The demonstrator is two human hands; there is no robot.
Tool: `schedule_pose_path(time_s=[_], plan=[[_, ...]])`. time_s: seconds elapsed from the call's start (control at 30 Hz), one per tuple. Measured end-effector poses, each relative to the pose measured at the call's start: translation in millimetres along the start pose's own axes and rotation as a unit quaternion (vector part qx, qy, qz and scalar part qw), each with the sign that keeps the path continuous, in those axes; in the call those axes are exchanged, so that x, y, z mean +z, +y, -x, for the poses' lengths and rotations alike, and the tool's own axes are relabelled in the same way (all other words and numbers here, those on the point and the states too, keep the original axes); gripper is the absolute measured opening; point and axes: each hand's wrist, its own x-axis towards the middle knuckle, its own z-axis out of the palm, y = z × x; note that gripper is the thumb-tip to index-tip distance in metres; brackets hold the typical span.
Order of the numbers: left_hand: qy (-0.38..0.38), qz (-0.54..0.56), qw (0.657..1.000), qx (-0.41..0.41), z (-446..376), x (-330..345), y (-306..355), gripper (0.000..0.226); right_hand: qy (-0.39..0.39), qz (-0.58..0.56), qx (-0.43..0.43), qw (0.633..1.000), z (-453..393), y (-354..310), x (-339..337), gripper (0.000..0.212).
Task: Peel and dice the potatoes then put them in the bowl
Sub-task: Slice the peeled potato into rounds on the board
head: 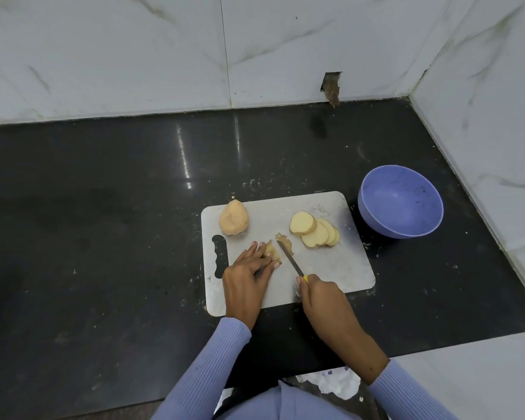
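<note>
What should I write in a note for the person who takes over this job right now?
Left hand: fingers hold a small potato piece down on the board.
Right hand: grips the knife, blade on that piece.
On the board: a whole peeled potato at the far left corner, a row of slices on the bowl's side.
Bowl: right of the board, empty.
Done: both potatoes appear peeled, one partly sliced.
Left: dice the piece and the slices, cut up the whole potato, move everything into the bowl.
</note>
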Motion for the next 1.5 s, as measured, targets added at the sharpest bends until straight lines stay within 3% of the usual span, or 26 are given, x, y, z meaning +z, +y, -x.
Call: schedule_pose_path(time_s=[0.67,1.0,1.33,1.5], plan=[[-0.004,0.013,1.0,-0.015,-9.2,-4.2,4.1,0.022,-0.027,0.06,0.005,0.998,-19.0,-26.4,5.5,0.04],[-0.009,0.013,1.0,-0.017,-7.0,-4.3,3.8,0.018,-0.049,0.126,0.024,0.991,33.1,7.9,8.3,0.038],[-0.002,-0.002,1.0,-0.008,-1.2,-4.0,4.5,0.019,-0.001,0.02,0.005,1.0,21.5,5.1,-0.1,0.033],[0.011,0.007,1.0,-0.012,1.5,-1.4,2.6,0.018,0.001,0.024,-0.015,1.0,4.5,-11.3,2.2,0.04]])
